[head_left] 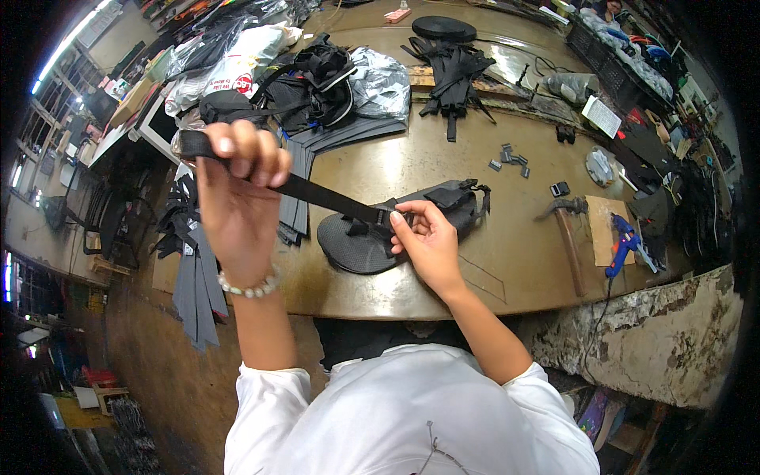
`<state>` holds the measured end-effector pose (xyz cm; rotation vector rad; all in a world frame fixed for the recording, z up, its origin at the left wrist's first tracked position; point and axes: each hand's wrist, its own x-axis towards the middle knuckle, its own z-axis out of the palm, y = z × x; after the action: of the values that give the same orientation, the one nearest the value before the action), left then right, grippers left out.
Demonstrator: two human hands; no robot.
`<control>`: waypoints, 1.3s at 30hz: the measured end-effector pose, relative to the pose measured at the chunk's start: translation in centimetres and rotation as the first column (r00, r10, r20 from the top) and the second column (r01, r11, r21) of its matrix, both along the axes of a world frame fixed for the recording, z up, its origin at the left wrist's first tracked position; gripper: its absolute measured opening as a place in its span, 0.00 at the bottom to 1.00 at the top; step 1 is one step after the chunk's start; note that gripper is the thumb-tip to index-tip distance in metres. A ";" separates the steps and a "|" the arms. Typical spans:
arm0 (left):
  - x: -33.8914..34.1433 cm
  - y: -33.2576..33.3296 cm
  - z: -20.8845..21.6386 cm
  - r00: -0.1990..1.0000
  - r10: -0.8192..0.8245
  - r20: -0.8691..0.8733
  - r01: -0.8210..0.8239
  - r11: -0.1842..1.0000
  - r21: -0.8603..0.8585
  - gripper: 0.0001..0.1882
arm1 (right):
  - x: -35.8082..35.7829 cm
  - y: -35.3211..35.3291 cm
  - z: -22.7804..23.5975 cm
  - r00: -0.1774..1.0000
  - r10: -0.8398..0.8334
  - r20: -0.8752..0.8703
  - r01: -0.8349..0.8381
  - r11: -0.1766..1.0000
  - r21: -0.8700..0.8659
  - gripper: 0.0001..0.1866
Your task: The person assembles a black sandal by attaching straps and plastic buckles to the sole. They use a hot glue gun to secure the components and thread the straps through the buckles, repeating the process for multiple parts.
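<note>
Left hand [237, 170] and right hand [423, 237] each grip one black strap [324, 194] above one sole [356, 245] near the brown worktable's [443, 150] front edge; one hammer [566, 229] lies toward its right edge.

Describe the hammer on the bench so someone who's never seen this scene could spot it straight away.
Start at the big brown workbench and go to its near right edge, right of the person's right hand. The hammer lies flat there, head away from the person, wooden handle pointing toward the bench edge. A blue glue gun lies just to its right; the hammer alone has a dark metal head and brown handle.
</note>
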<state>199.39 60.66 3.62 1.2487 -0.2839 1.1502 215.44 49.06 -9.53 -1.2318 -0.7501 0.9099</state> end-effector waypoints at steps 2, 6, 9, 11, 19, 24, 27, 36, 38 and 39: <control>-0.9 1.1 0.9 0.998 -0.050 0.035 0.048 0.997 0.061 0.12 | 0.1 0.6 -0.5 0.999 -0.012 0.034 0.011 1.000 0.026 0.11; -2.1 1.7 1.5 0.985 0.156 -0.072 -0.147 0.982 0.117 0.12 | 0.3 0.9 -0.8 0.998 -0.038 0.054 0.038 0.999 0.001 0.12; -1.7 1.2 1.0 0.888 0.353 -0.293 -0.289 0.926 0.242 0.13 | 0.4 0.8 -0.8 1.000 -0.023 -0.006 0.023 1.000 0.013 0.12; -0.4 0.2 -0.8 0.422 0.711 -0.563 -0.355 0.700 0.619 0.14 | 0.4 0.8 -1.0 0.999 -0.028 -0.031 0.030 0.998 0.054 0.12; 3.3 -1.7 -7.7 0.120 0.946 -0.302 -0.183 0.320 0.930 0.09 | 0.2 0.7 -1.5 0.998 -0.044 -0.042 0.048 0.993 0.109 0.13; 3.3 -2.1 -6.9 0.221 0.929 -0.298 -0.057 0.317 0.947 0.09 | 0.0 0.6 -1.5 0.998 -0.062 -0.026 0.065 0.992 0.111 0.12; 3.4 -2.4 -6.7 0.236 0.906 -0.352 -0.012 0.365 0.931 0.09 | 0.0 0.6 -1.5 0.999 -0.049 -0.004 0.049 0.990 0.131 0.12; 3.3 -1.2 -6.1 0.196 0.863 -0.466 0.057 0.464 0.884 0.12 | 0.4 0.1 -1.6 0.999 -0.008 -0.033 0.012 0.990 0.139 0.12; 3.5 -0.8 -6.0 0.214 0.842 -0.496 0.082 0.491 0.868 0.12 | 0.5 0.1 -1.7 1.000 -0.003 -0.012 0.005 0.990 0.141 0.13; 3.6 -0.6 -6.0 0.192 0.836 -0.514 0.121 0.500 0.858 0.12 | 0.5 0.1 -1.7 1.000 0.000 -0.003 0.001 0.990 0.142 0.13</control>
<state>203.02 60.03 -2.41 2.7790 0.6767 0.4108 215.92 49.16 -11.27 -1.1054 -0.7986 0.8430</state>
